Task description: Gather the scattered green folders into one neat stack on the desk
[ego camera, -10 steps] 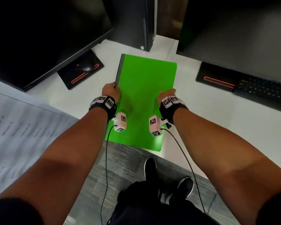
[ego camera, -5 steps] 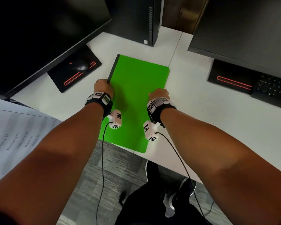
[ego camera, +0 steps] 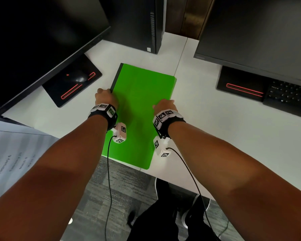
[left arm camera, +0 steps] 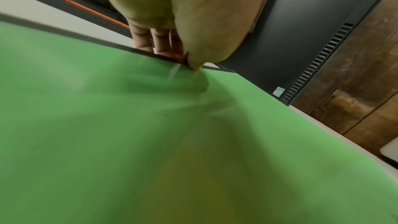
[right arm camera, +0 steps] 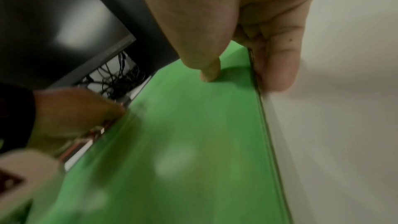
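A stack of green folders (ego camera: 139, 108) lies on the white desk (ego camera: 215, 136), its near end hanging over the front edge. My left hand (ego camera: 106, 98) grips the stack's left side, thumb on top and fingers (left arm camera: 155, 40) down its dark edge. My right hand (ego camera: 164, 105) grips the right side, thumb on the green cover (right arm camera: 172, 142) and fingers (right arm camera: 277, 67) along the edge. The folders under the top cover are hidden; only the thick left edge (ego camera: 116, 77) shows.
A black monitor (ego camera: 42, 40) and its base (ego camera: 71, 84) stand at left, a computer tower (ego camera: 142, 23) behind the folders. At right are a second monitor (ego camera: 259, 32), its stand (ego camera: 241, 84) and a keyboard (ego camera: 288, 96). Printed paper (ego camera: 12, 157) lies at the far left.
Both hands slid the green stack away from me, further onto the desk, keeping their hold on its two sides.
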